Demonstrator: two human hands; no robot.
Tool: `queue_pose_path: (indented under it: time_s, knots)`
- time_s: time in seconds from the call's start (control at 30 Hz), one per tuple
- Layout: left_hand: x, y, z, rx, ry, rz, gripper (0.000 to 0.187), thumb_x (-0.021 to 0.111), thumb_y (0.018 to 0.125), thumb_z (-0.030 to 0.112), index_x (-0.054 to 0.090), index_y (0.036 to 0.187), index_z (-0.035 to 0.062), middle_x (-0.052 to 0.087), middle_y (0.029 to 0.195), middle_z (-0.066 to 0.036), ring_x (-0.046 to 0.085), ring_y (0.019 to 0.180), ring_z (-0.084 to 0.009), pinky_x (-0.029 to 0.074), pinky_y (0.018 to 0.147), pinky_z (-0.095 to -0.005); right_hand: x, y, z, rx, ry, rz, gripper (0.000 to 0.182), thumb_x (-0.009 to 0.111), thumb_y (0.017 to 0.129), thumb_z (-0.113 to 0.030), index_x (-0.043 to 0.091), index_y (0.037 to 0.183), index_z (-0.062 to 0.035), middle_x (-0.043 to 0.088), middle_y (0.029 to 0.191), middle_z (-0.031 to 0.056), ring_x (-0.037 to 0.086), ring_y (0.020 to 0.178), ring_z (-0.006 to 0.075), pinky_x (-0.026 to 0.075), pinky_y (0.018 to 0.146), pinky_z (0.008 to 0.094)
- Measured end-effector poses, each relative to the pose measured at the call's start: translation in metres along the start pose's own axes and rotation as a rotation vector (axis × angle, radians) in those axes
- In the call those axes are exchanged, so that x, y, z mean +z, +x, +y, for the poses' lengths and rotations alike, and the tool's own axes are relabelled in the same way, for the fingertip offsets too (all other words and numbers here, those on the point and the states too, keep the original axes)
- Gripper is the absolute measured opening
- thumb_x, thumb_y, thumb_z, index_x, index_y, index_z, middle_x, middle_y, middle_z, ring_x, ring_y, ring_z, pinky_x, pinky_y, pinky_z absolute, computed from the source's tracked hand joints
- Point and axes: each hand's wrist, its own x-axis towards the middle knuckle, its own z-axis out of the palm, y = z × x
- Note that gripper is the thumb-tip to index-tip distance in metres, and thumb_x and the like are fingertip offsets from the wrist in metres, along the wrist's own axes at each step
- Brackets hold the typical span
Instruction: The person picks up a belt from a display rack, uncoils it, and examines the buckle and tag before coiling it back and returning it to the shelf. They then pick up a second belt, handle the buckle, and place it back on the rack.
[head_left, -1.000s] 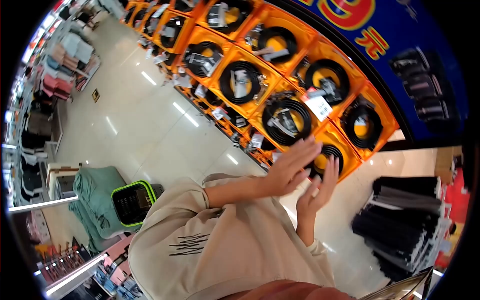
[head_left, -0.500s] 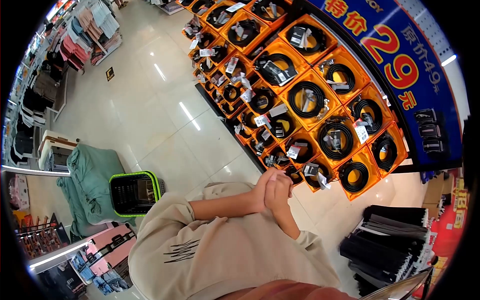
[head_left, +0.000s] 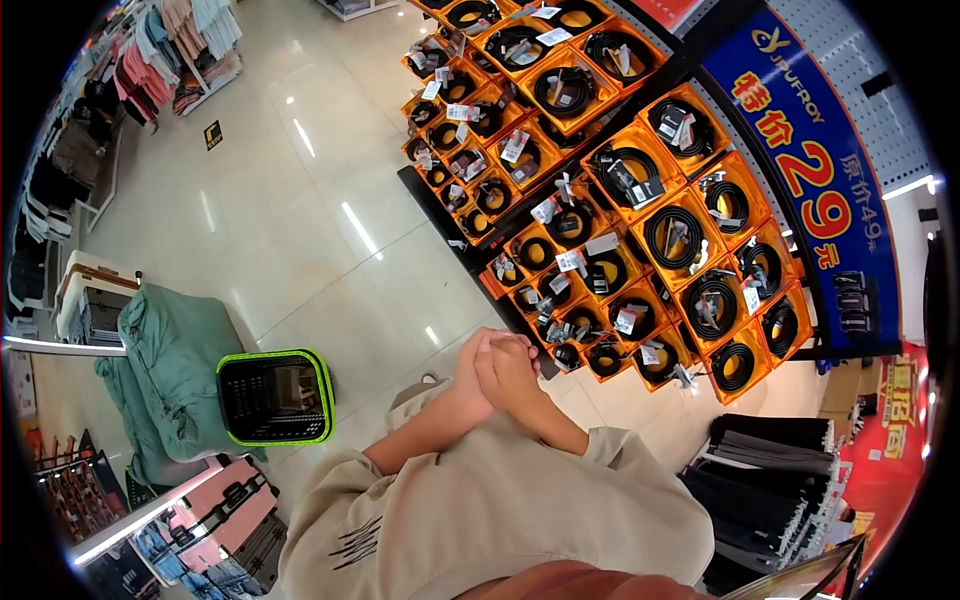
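My left hand and my right hand are clasped together in front of my chest, fingers closed around each other, with nothing held in them. My beige sleeves are pushed up, and the left forearm is bare. Just beyond the hands stands a slanted display of orange boxes, each holding a coiled black belt with a white tag. The hands are apart from the display's lowest boxes.
A blue price sign with "29" runs along the display's right side. A black basket with a green rim sits on the tiled floor at left, beside teal cloth. Stacked dark folded garments lie at right. Clothing racks line the far left.
My hands were spread open at the belt boxes, then drew back and clasped together. The view has pulled away, so more of the display and sign shows.
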Motion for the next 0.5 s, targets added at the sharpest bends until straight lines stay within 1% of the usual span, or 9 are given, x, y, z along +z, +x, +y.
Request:
queue_pose_path:
  time_s: [0.13, 0.23, 0.33, 0.43, 0.5]
  knots:
    - [-0.008, 0.0, 0.027, 0.037, -0.08, 0.074, 0.027, 0.054, 0.077, 0.028, 0.055, 0.083, 0.0015, 0.059, 0.084, -0.015, 0.058, 0.079, -0.0324, 0.05, 0.075, -0.0417, 0.023, 0.023, -0.003, -0.034, 0.005, -0.01, 0.033, 0.044, 0.086, -0.014, 0.056, 0.064, 0.0069, 0.059, 0.065, 0.0257, 0.058, 0.06, 0.0413, 0.048, 0.06, 0.0476]
    - [-0.014, 0.005, 0.053, 0.061, -0.102, 0.109, 0.027, 0.055, 0.077, 0.028, 0.055, 0.082, 0.0015, 0.059, 0.084, -0.016, 0.058, 0.08, -0.0329, 0.05, 0.075, -0.042, 0.042, 0.041, 0.002, 0.042, -0.002, -0.107, 0.033, 0.044, 0.086, -0.015, 0.058, 0.066, 0.007, 0.061, 0.068, 0.0257, 0.06, 0.062, 0.0412, 0.049, 0.061, 0.0477]
    - [-0.017, 0.013, 0.085, 0.128, -0.11, 0.112, 0.027, 0.054, 0.077, 0.028, 0.055, 0.083, 0.001, 0.059, 0.085, -0.016, 0.059, 0.081, -0.0333, 0.05, 0.076, -0.0421, 0.051, 0.076, 0.003, 0.019, -0.021, -0.25, 0.034, 0.044, 0.087, -0.016, 0.06, 0.068, 0.0071, 0.062, 0.072, 0.026, 0.061, 0.063, 0.0411, 0.05, 0.062, 0.0486]
    - [-0.015, 0.023, 0.125, 0.171, -0.112, 0.132, 0.028, 0.053, 0.077, 0.028, 0.055, 0.084, 0.0002, 0.058, 0.085, -0.016, 0.058, 0.082, -0.0335, 0.05, 0.077, -0.0425, 0.064, 0.12, 0.005, 0.012, 0.088, -0.287, 0.034, 0.043, 0.088, -0.017, 0.061, 0.072, 0.0068, 0.064, 0.075, 0.0261, 0.061, 0.065, 0.0418, 0.05, 0.064, 0.049]
    - [-0.014, 0.034, 0.156, 0.177, -0.12, 0.136, 0.029, 0.053, 0.077, 0.028, 0.055, 0.085, -0.0003, 0.058, 0.085, -0.016, 0.058, 0.084, -0.0335, 0.049, 0.078, -0.043, 0.084, 0.149, 0.013, 0.005, 0.15, -0.196, 0.034, 0.043, 0.089, -0.018, 0.062, 0.075, 0.0065, 0.064, 0.075, 0.0258, 0.061, 0.066, 0.0422, 0.05, 0.065, 0.0487]
